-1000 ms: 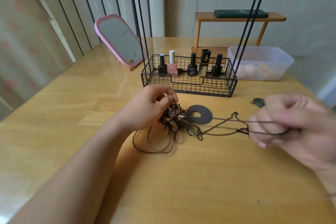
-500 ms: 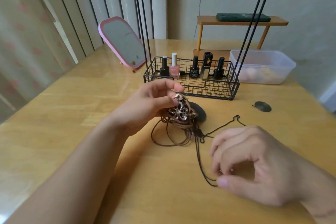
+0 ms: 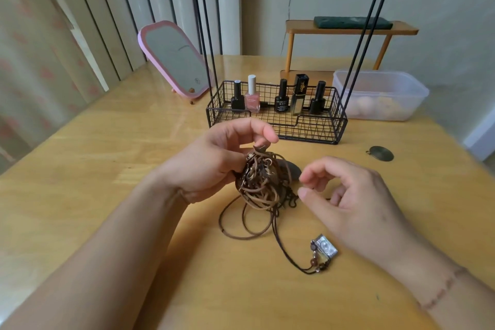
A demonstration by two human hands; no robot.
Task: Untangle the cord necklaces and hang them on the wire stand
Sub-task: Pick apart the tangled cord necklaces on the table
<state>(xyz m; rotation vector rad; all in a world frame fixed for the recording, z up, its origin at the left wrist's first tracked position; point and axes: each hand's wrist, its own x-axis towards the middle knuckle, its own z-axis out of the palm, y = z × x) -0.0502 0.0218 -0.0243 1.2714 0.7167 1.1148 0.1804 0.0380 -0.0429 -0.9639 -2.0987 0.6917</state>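
Since half a second ago, our right hand (image 3: 356, 203) has risen from the table edge and come in beside the tangle, and a silver pendant (image 3: 325, 247) now lies exposed on the wooden table (image 3: 80, 169); the left hand has kept its grip. Left to right: a pink-framed mirror (image 3: 174, 59) leans at the far left of the table. Our left hand (image 3: 211, 161) holds the bundle of cord necklaces (image 3: 263, 182) lifted just above the table, thumb and fingers curled round its upper part. Loose brown loops trail down from the bundle onto the table, and one dark cord runs on to a few small beads and the silver pendant, which rests flat near our right wrist. Behind the bundle stands the wire stand (image 3: 276, 120), its basket base holding five small bottles (one of them pink) and its black rods rising out of view. Our right hand sits just beside the bundle, thumb and forefinger drawn close together; whether a thin strand is pinched between them we cannot tell. Farther right, a dark disc (image 3: 381, 153) lies alone on the table, and a clear plastic tub (image 3: 380, 94) stands behind it, before a small wooden shelf (image 3: 348, 32).
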